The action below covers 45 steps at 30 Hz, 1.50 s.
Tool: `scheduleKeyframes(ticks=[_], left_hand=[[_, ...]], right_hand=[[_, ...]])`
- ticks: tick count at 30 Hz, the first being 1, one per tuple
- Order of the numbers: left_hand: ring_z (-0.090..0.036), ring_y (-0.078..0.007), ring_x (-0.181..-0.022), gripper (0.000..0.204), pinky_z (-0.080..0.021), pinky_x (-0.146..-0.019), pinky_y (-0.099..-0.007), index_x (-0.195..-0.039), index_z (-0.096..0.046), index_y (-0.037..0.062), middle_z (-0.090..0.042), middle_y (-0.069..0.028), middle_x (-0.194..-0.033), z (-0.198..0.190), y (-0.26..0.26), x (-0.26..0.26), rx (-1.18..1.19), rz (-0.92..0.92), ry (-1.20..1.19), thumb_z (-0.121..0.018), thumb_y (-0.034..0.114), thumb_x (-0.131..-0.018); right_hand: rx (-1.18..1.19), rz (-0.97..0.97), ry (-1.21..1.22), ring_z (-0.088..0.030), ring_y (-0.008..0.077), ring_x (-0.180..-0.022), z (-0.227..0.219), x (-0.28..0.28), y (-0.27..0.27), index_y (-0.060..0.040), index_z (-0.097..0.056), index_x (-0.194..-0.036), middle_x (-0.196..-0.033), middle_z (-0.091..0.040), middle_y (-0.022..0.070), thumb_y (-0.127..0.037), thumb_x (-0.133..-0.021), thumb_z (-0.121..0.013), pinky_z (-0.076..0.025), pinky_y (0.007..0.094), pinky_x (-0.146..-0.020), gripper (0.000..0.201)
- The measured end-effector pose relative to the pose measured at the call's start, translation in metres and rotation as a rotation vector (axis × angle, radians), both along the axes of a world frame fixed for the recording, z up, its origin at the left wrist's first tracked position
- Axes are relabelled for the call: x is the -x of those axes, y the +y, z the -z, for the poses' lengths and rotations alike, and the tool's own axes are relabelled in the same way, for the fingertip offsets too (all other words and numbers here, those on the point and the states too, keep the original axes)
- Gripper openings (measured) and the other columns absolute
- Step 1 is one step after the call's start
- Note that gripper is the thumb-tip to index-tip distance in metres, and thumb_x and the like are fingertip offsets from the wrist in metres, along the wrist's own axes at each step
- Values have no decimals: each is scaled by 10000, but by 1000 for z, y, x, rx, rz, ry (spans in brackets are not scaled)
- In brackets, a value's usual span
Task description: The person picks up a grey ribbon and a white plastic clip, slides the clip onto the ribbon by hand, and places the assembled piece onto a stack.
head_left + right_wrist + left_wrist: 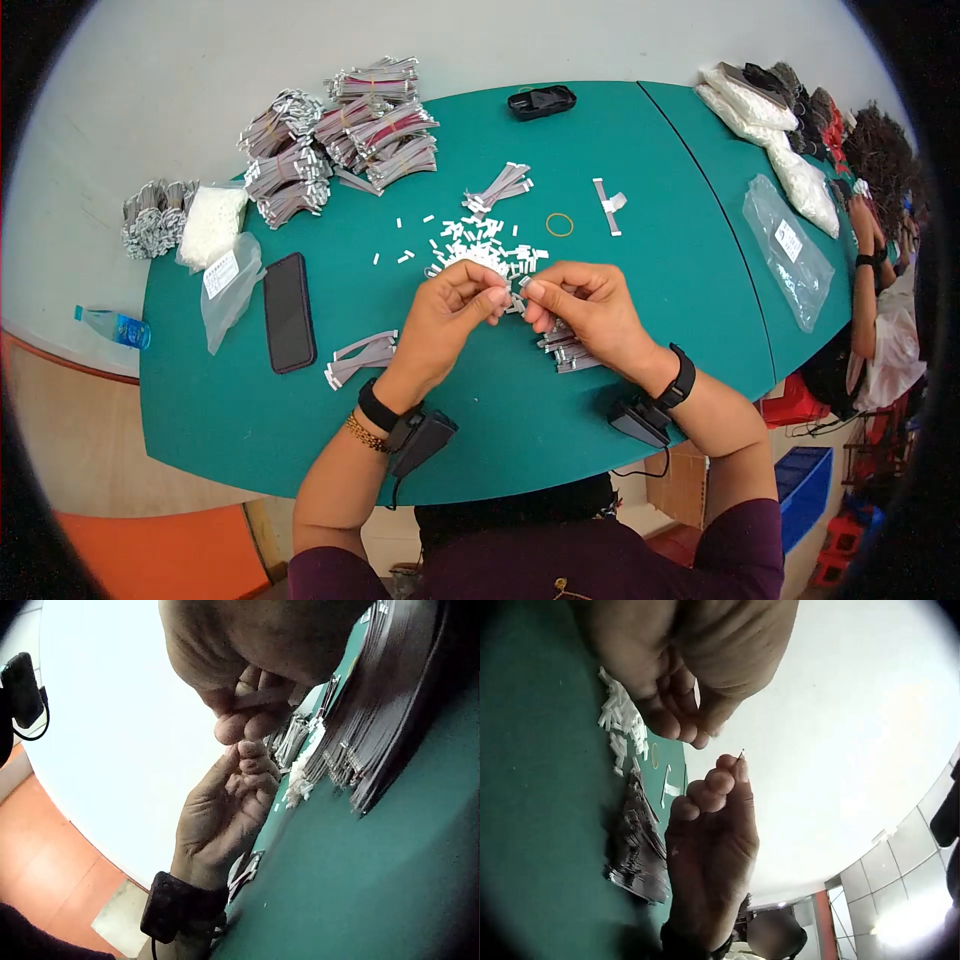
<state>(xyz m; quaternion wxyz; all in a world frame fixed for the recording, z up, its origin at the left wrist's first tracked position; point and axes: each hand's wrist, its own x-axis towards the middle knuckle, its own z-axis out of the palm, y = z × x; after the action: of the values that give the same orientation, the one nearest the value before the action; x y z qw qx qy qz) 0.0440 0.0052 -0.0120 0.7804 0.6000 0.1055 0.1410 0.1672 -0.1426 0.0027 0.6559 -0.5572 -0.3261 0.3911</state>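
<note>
Both hands meet fingertip to fingertip above a pile of small white connector pieces (pixel 478 245). My left hand (pixel 452 312) has its thumb pressed to its curled fingers, pinching a small piece that the fingertips mostly hide. Between thumb and forefinger, my right hand (pixel 590 310) pinches a tiny white connector piece (pixel 525 282); its end sticks out past the fingertips in the left wrist view. Under the right hand lies a bundle of grey ribbon cables (pixel 568 350) with white ends. A few more ribbon cables (pixel 362 358) lie beside the left hand.
Bundled grey cables (pixel 380 130) are stacked at the back left. A phone (pixel 289 312) and a plastic bag (pixel 232 285) lie left. Behind the pile are loose cables (pixel 500 188), a rubber band (pixel 560 225) and a black pouch (pixel 541 102). Another bag (pixel 788 250) lies right, near another person's arm (pixel 863 290).
</note>
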Motion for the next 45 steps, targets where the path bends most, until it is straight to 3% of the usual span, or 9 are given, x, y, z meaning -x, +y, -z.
scheduleKeyframes(ticks=[8, 23, 29, 45], left_hand=[[-551, -89, -724, 134, -445, -640, -226, -956, -608, -5, -618, -47, -838, -3, -5, 2, 47, 29, 25, -593, 98, -872], [-561, -107, -792, 168, -464, -744, -241, -1013, -608, 3, -625, -55, -917, -1, -4, 3, 215, 41, 2, -596, 85, -867], [-549, -94, -757, 203, -455, -697, -230, -1045, -586, -12, -612, -39, -868, -3, 3, 3, 162, 58, -18, -590, 95, -872], [-537, -88, -725, 197, -442, -659, -220, -1022, -595, -19, -603, -35, -838, -4, 1, 3, 191, 80, -15, -591, 114, -876]], right_hand=[[-7, -20, 2, -593, 81, -651, 0, 0, -1, 13, -639, -925, -769, -646, 57, -150, -894, -581, -492, 205, -600, 176], [-9, -26, -17, -582, 68, -629, -3, 5, 0, 8, -647, -889, -733, -637, 40, -136, -889, -585, -483, 195, -575, 156], [90, -77, -34, -565, 56, -604, -3, 3, 0, -8, -648, -864, -707, -629, 23, -142, -890, -583, -454, 184, -536, 151], [49, -111, -65, -574, 61, -596, -1, 5, 0, -3, -649, -861, -698, -631, 30, -135, -885, -593, -464, 183, -538, 145]])
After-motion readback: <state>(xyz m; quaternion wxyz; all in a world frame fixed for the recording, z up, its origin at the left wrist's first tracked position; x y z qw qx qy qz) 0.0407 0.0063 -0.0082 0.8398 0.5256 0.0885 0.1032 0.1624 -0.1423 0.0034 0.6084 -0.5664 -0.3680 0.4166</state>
